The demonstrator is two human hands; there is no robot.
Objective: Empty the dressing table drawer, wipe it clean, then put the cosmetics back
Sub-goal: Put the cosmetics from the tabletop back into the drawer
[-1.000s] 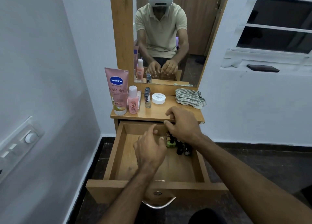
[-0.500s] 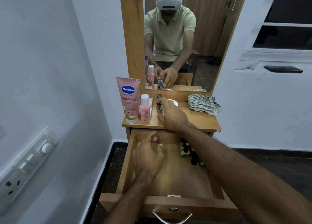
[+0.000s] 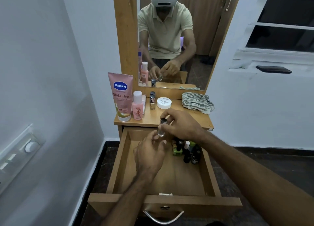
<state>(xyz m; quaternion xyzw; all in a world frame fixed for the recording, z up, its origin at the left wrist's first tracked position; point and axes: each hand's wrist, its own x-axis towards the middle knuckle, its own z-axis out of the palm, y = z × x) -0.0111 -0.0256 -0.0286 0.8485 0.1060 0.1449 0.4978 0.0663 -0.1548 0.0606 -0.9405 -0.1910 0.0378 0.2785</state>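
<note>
- Drawer (image 3: 119, 168), light-brown wood, pulled fully out under the dressing table top (image 3: 183, 122); a cluster of small nail polish bottles (image 3: 186, 149) stands in its back right corner, rest of the floor bare.
- Small clear glass bottle with dark cap (image 3: 161, 128) is in the air over the drawer's back edge, upright, long axis vertical.
- Right hand (image 3: 183, 123) pinches it near the cap, fingers curled round it from the right.
- Left hand (image 3: 149, 151) just below and left, fingers loosely spread, tips at or near the bottle's base; contact unclear, not a grip.
- Key relation: the bottle sits above the left fingertips, and the cluster lies down and right of it. Right hand has it and is nearer the cluster, so my guess is it goes there.
- Still on top: pink Vaseline lotion tube (image 3: 121, 96), pink plastic bottle with white cap (image 3: 137, 106), two stacked-looking small polish bottles (image 3: 152, 100), round white jar (image 3: 164, 102), striped grey-green cloth (image 3: 197, 103).
- Versus half a second ago: right hand was flat on the tabletop by the small bottles; it has now lifted one and pulled back over the drawer. Left hand has risen towards it.
- Judged stage: putting things back, roughly halfway.
</note>
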